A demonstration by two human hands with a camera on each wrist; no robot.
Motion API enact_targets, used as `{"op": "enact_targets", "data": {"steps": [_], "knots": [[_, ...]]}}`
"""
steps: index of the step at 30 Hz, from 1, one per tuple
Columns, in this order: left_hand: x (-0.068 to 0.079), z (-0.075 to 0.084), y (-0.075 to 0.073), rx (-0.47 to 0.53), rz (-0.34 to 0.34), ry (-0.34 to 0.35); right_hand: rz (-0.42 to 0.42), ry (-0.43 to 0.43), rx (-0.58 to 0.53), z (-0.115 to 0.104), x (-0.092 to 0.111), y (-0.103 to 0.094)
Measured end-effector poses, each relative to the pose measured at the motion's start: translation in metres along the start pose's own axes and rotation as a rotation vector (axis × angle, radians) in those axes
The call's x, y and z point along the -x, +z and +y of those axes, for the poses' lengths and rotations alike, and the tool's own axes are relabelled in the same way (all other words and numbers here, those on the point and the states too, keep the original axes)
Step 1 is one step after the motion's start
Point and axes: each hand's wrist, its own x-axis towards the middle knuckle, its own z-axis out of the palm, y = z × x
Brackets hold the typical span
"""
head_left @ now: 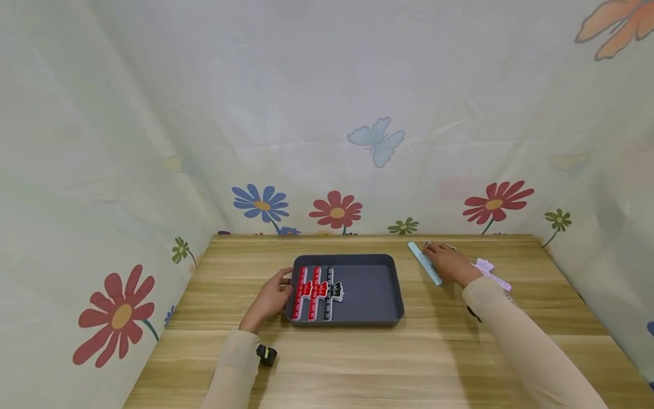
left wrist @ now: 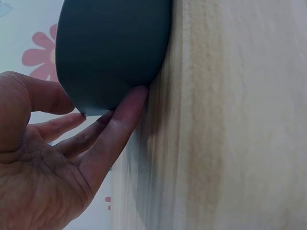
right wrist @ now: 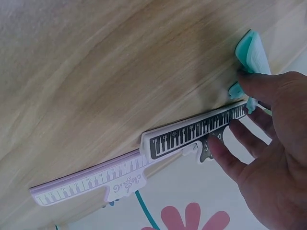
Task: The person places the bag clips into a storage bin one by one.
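My left hand (head_left: 269, 296) grips the left end of the dark grey tray (head_left: 365, 292), thumb and fingers on either side of its wall (left wrist: 112, 52) in the left wrist view. Inside the tray, two red piano-key music clips (head_left: 300, 292) and a black one (head_left: 329, 293) lie side by side at the left. To the right of the tray, my right hand (head_left: 449, 264) pinches a light teal clip (right wrist: 254, 55) between thumb and fingers. Under that hand lies a black piano-key clip (right wrist: 192, 132), mostly hidden in the head view. A lilac clip (right wrist: 91, 179) lies beside it.
The wood-grain table (head_left: 357, 363) meets a flower-printed cloth (head_left: 306, 113) behind it and at both sides. A small black device (head_left: 267, 355) is worn on my left wrist.
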Motion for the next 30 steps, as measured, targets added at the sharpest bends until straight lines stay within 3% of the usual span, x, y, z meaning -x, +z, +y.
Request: {"op": "enact_targets", "data": {"steps": [11, 18, 30], "knots": [[-0.001, -0.002, 0.001, -0.009, 0.002, 0.009, 0.023, -0.009, 0.066, -0.003, 0.003, 0.004], [-0.002, -0.002, 0.000, -0.007, -0.002, 0.011, 0.015, 0.001, 0.044, -0.008, 0.005, 0.001], [-0.002, -0.002, 0.000, -0.011, 0.008, 0.013, 0.081, -0.053, 0.052, -0.010, 0.011, 0.006]]}}
